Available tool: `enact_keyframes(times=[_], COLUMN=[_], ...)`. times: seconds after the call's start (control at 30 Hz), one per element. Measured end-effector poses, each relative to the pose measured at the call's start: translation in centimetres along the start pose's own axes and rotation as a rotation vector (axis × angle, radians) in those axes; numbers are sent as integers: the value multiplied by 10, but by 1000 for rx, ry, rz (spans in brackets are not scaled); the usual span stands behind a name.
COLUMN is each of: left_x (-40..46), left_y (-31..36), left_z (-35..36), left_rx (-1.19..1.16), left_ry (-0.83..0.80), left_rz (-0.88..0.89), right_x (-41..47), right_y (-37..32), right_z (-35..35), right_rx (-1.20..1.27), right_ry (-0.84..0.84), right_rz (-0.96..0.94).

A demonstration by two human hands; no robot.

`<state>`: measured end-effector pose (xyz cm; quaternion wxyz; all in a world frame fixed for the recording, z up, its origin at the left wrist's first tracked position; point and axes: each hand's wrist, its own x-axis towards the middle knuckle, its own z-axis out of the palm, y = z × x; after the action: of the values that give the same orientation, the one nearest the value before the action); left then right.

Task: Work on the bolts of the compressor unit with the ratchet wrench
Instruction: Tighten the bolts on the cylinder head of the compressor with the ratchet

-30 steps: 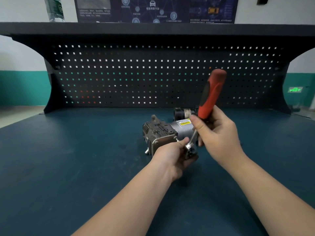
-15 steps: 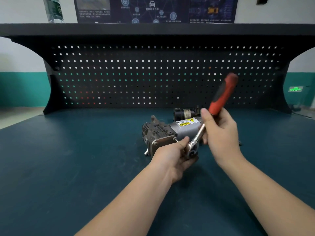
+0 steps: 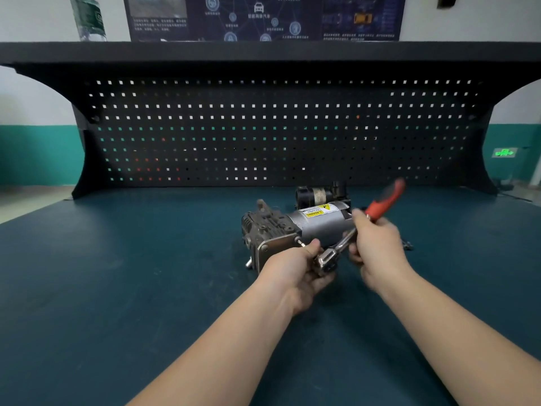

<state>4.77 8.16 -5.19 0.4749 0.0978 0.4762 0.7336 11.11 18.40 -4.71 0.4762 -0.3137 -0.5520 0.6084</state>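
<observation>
Teal matting covered the bench [image 3: 117, 288], which ran back to a black pegboard [image 3: 263, 127] under a dark shelf [image 3: 263, 51]. At the far left a clear bottle [image 3: 87, 17] stood on that shelf, and a dark poster [image 3: 263, 16] hung on the wall behind it.

Near the middle of the bench lay the compressor [image 3: 292, 230] on its side, its dark finned head to the left and its grey motor can, with a yellow warning label, to the right. A metal plate closed its near end, and a bolt [image 3: 299, 242] stuck out of the plate's upper corner. A smaller black part [image 3: 317, 194] lay just behind the compressor.

The left hand [image 3: 292, 268] was at the compressor's near end, fingers curled round the chrome head of the wrench [image 3: 345, 244], thumb on top just beside the bolt. Whether the head sat on a bolt I could not tell; the hand hid that.

From there the wrench's steel shank rose up and to the right into a red and black handle, blurred at its far end. The right hand [image 3: 377, 247] gripped the lower part of that handle, fingers wrapped around it, thumb up along it.

Far right, past the pegboard, a green sign [image 3: 504, 153] glowed on the wall.
</observation>
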Motion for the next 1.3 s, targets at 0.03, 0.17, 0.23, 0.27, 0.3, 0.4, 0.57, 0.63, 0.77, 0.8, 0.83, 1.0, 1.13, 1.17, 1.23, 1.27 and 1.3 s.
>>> enact_keyframes(times=[0.03,0.17,0.23,0.27,0.3,0.4,0.57,0.63,0.77,0.8,0.83,1.0,1.13,1.17,1.23,1.27,1.3], left_x=[0,-3,-3,-3,-3,-3,-4,-4,-5,-5,-6,-6,-5,-5,-5,-5,-5], left_y=[0,3,5,5,5,5,4,4,4,5,5,5,5,6,6,7,6], left_z=[0,-2,-3,-3,-2,0,1,0,-1,-2,-2,-2,0,0,1,1,1], left_rx=[-3,1,7,12,9,-30,-15,-1,36,51,56,15,0,-4,-34,-43,-39], left_ry=[2,-29,-35,-34,-27,-4,3,5,-35,-71,-102,-70,-13,-14,-15,-11,-1], left_rz=[11,41,37,35,32,19,15,28,32,20,7,-1,-5,-8,-9,-6,-3], right_x=[-3,-26,-31,-29,-24,-8,-6,-6,-27,-32,-37,-35,-9,-4,-2,-3,-4], right_y=[-5,-19,-18,-17,-16,-11,3,-2,-14,-13,-11,-8,-8,-5,4,5,5], right_z=[0,7,9,9,8,4,3,5,7,8,10,15,7,5,5,6,7], right_rx=[-63,-186,-229,-252,-268,-102,318,221,-118,-224,-326,-365,-89,74,391,473,482], right_ry=[-21,-245,-232,-181,-112,40,50,33,-244,-314,-362,-155,46,63,58,58,51], right_rz=[-203,-696,-735,-713,-641,-81,399,88,-686,-813,-913,-911,-228,26,414,497,487])
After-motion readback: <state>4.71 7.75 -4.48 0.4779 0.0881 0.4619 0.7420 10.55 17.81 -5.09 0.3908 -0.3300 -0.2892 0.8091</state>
